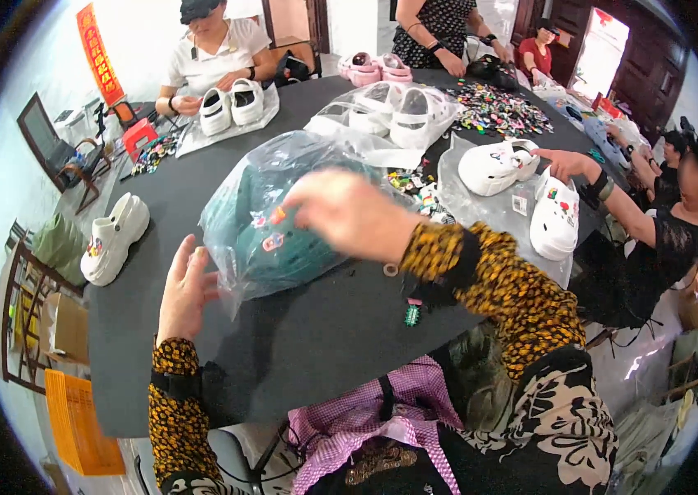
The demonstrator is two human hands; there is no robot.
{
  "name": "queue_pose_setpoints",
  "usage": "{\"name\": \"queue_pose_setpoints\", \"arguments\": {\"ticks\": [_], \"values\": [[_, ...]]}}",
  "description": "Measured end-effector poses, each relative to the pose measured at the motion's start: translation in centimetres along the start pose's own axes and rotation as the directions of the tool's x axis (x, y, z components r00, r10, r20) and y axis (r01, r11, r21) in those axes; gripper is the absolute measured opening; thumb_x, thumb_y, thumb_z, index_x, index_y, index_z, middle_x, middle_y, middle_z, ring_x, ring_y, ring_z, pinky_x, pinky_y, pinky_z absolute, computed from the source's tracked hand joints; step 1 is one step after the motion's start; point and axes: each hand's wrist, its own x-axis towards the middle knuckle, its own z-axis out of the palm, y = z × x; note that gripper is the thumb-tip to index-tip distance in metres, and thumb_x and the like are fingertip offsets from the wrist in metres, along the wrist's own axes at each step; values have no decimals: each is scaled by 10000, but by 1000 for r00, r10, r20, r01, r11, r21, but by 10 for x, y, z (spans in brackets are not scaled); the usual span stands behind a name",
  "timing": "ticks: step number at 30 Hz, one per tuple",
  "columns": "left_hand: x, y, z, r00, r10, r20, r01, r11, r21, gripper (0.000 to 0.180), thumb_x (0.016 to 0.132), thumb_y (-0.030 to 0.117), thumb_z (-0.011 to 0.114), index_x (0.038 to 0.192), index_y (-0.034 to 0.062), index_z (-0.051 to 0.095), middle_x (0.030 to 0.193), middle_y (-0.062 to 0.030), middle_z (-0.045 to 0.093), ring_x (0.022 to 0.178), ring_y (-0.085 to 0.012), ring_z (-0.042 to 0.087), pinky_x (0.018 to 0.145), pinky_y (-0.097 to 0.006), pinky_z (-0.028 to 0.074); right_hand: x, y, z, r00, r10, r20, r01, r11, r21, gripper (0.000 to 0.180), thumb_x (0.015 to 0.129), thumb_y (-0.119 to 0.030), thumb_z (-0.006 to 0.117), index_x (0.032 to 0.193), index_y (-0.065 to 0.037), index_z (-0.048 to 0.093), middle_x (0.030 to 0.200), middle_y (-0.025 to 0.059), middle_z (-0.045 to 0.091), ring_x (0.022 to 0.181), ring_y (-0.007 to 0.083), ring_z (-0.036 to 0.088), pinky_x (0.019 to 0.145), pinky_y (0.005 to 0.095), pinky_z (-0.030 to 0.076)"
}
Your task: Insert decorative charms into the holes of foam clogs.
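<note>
In front of me a clear plastic bag [237, 202] lies on the dark table, with teal clogs [299, 260] inside. Small colourful shoe charms [272, 242] show on the teal. My left hand [183, 293] is at the bag's left edge, fingers stretched and apart; whether it touches the plastic is unclear. Over the top of the bag is my right hand [349, 213], smeared by motion, so its grip does not show. A green charm [412, 313] lies on the table below my right forearm.
A white clog [115, 239] stands at the left table edge. White clogs [554, 221] lie on plastic at right, where a co-worker's hand [570, 162] reaches in. Farther back are a heap of charms [501, 109], pink clogs [375, 68] and other people around the table [299, 346].
</note>
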Motion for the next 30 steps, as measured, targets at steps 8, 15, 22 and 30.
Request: {"name": "queue_pose_setpoints", "arguments": {"ticks": [8, 15, 22, 30], "values": [[13, -10, 11, 986, 42, 161, -91, 947, 307, 716, 896, 303, 600, 1431, -16, 246, 1373, -209, 413, 1201, -225, 464, 822, -294, 477, -61, 90, -31, 694, 715, 85, -716, 673, 185, 347, 818, -267, 655, 979, 39, 623, 798, 95, 653, 732, 186, 623, 715, 331, 498], [25, -10, 5, 997, 71, 43, -77, 984, 160, 228, 933, 155, 499, 1061, -28, 546, 868, -81, 623, 713, -149, 627, 627, -297, 536, -32, 27, -36, 639, 709, 298, -694, 365, 620, 174, 871, -132, 607, 996, -23, 659, 791, 0, 630, 652, 59, 572, 607, 210, 489], [38, -9, -33, 992, 102, -68, -114, 973, -202, 174, 955, 137, 450, 998, 6, 556, 896, -80, 638, 698, -177, 643, 607, -326, 555, -29, -10, -26, 872, 52, 486, -391, 671, 629, 287, 859, 58, 480, 1093, 0, 637, 1028, 105, 647, 978, 197, 619, 884, 317, 475], [32, -3, -38, 999, 35, -22, -35, 999, -24, 203, 954, 166, 481, 1050, 6, 560, 903, -43, 629, 736, -111, 610, 578, -239, 481, -29, 28, 4, 942, 185, 281, -166, 982, -91, 419, 758, -98, 595, 1169, -26, 562, 1121, 181, 593, 1130, 333, 519, 952, 435, 398]]}}
